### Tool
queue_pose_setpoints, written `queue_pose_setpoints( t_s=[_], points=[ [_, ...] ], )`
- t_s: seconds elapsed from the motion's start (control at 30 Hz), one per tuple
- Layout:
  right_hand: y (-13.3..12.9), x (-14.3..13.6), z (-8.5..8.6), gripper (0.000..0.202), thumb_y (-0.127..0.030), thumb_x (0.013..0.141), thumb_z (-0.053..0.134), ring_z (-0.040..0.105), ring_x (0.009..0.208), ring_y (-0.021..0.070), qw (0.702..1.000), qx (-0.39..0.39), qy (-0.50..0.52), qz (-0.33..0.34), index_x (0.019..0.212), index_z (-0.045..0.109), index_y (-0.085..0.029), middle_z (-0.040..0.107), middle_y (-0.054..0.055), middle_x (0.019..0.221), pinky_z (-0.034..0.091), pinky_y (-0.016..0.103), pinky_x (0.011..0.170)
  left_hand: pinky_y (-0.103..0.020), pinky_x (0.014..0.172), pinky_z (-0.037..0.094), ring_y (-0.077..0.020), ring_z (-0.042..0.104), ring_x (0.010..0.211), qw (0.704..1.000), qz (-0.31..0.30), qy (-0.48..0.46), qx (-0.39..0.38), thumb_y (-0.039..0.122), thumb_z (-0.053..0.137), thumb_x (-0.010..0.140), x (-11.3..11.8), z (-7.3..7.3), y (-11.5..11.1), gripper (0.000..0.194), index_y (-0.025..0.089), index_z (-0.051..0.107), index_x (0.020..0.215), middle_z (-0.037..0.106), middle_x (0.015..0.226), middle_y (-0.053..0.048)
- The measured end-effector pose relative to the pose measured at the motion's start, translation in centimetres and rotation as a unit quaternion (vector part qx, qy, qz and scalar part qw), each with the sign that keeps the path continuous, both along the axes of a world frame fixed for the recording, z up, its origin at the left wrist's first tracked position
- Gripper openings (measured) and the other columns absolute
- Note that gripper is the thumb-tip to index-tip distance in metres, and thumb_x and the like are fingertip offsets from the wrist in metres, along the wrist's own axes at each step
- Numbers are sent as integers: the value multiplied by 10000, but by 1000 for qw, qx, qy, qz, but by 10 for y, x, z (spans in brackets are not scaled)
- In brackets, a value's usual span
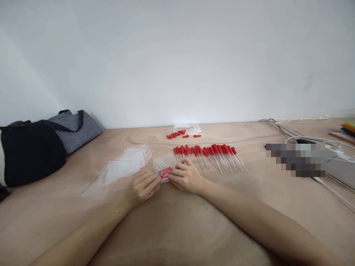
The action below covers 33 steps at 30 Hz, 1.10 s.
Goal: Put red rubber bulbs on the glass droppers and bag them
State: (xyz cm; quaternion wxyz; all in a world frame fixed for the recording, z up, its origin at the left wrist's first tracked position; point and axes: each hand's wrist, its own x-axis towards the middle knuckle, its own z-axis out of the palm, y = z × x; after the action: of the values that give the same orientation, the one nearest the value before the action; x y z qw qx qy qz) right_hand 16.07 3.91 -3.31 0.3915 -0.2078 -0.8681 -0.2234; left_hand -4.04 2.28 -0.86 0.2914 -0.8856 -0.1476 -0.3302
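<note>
A small clear bag [164, 163] with several red-capped droppers inside lies between my hands, its red caps toward me. My left hand [144, 186] is closed on the bag's near left corner. On the near right edge of the same bag, the fingers of my right hand [186, 177] are pressed together. Just beyond and to the right of my right hand is a long row of red-capped droppers [219, 149], their clear stems pointing toward me. Flat clear bags with red lines [126, 162] are spread out left of the held bag.
Loose red caps [176, 134] and a clear bag of thin tubes [188, 128] lie near the wall. Black and striped fabric bags [30, 153] sit at the left. Cables [331, 190] and a white box [341, 168] occupy the right side of the wooden table [155, 229].
</note>
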Motion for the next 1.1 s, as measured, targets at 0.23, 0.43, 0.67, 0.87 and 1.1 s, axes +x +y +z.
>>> queue_pose_setpoints(
  t_s=[0.23, 0.43, 0.67, 0.87, 1.1],
  points=[
    [1, -7, 2, 258, -137, 829, 438, 418, 647, 103, 1000, -4, -10, 12, 589, 528, -168, 549, -26, 573, 227, 310, 660, -264, 575, 495, -129, 595, 573, 1000, 0, -5, -11, 95, 533, 764, 0, -1, 0, 106, 157, 554, 847, 645, 659, -15],
    [-2, -9, 4, 244, -163, 836, 444, 419, 649, 105, 1000, 0, -3, 17, 618, 551, -174, 574, -20, 602, 239, 305, 677, -287, 619, 500, -145, 611, 633, 1000, 7, 14, 15, 95, 490, 783, 5, -4, 2, 134, 162, 552, 880, 661, 720, -35],
    [0, 0, 1, 203, -112, 807, 444, 433, 657, 107, 1000, -9, -12, -2, 649, 556, -173, 559, -21, 588, 235, 314, 695, -291, 586, 481, -139, 570, 555, 998, 38, 16, 57, 51, 496, 782, -3, 2, -4, 108, 147, 544, 789, 627, 622, -28],
    [2, 10, 0, 184, -102, 814, 435, 447, 654, 112, 1000, 3, -7, -15, 718, 577, -170, 566, -4, 634, 254, 312, 735, -257, 552, 464, -120, 545, 520, 998, 60, 15, 19, 124, 513, 813, -11, 4, -5, 109, 165, 528, 713, 586, 567, 2],
    [8, 11, -2, 325, -201, 845, 433, 400, 536, 96, 998, 38, 19, -46, 530, 505, -161, 497, -16, 511, 280, 295, 715, -267, 594, 476, -137, 567, 582, 996, 78, 38, -26, 115, 431, 843, -25, 2, 1, 188, 172, 573, 734, 603, 604, -11]
  ],
)
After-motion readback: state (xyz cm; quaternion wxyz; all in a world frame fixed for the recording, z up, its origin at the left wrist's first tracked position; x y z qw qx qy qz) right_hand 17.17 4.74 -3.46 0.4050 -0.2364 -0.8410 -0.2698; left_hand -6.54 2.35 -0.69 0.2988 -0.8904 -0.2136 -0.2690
